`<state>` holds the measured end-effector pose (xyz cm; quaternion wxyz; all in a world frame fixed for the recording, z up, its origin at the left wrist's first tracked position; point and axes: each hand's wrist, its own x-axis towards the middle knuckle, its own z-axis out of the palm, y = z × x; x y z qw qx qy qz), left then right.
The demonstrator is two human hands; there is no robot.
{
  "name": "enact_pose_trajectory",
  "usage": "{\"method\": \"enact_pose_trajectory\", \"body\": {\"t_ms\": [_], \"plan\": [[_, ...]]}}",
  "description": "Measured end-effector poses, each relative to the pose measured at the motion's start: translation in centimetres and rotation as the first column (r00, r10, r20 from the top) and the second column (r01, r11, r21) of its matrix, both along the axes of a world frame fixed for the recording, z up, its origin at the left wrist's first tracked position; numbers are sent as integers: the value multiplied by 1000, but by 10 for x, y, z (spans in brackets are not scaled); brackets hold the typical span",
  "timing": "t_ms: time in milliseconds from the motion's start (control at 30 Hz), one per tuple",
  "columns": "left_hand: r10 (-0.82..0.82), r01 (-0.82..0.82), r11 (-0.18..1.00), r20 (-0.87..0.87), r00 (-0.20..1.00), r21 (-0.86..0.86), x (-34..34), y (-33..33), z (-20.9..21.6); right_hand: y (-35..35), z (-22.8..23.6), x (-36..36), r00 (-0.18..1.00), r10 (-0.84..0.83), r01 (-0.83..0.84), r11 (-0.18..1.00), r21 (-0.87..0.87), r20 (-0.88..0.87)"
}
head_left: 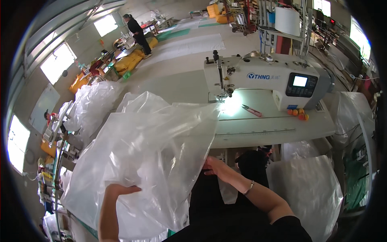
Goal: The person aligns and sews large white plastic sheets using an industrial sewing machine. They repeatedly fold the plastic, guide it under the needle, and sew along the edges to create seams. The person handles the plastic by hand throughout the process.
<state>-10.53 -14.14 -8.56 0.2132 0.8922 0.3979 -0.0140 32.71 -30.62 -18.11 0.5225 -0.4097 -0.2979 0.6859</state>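
Note:
A large translucent plastic sheet spreads over my lap and the left of the sewing table, one corner reaching up to the needle area of a white sewing machine. My left hand grips the sheet near its lower middle; its thumb lies on top and the other fingers are hidden in the film. At the sheet's right edge, just below the table's front, my right hand has its fingers curled on the film, their tips partly hidden. Red-handled thread snips lie on the table beside the lit needle area.
Small orange-red objects sit below the machine's control panel. A thread cone stands on a rack behind. More plastic sheeting hangs at the lower right and piles up at the left. A person stands far off near yellow bundles.

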Motion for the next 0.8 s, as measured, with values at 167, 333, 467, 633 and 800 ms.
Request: {"method": "enact_pose_trajectory", "body": {"t_ms": [167, 333, 467, 633, 800], "plan": [[159, 286, 853, 740, 653, -437, 80, -13, 74, 8, -14, -6, 966, 40, -16, 995, 94, -257], [175, -393, 747, 412, 894, 536, 97, 15, 37, -9, 28, 38, 812, 72, -136, 988, 67, 579], [69, -264, 942, 654, 754, 206, 180, -52, 14, 34, 58, 100, 301, -476, 215, 878, 427, 826], [261, -18, 907, 529, 808, -420, 254, -89, -11, 119, 42, 170, -227, -665, 178, 690, 702, 711], [-150, 198, 980, 537, 830, -32, 277, -119, 5, 153, 30, 185, -342, -601, 13, 766, 643, 722]]}}
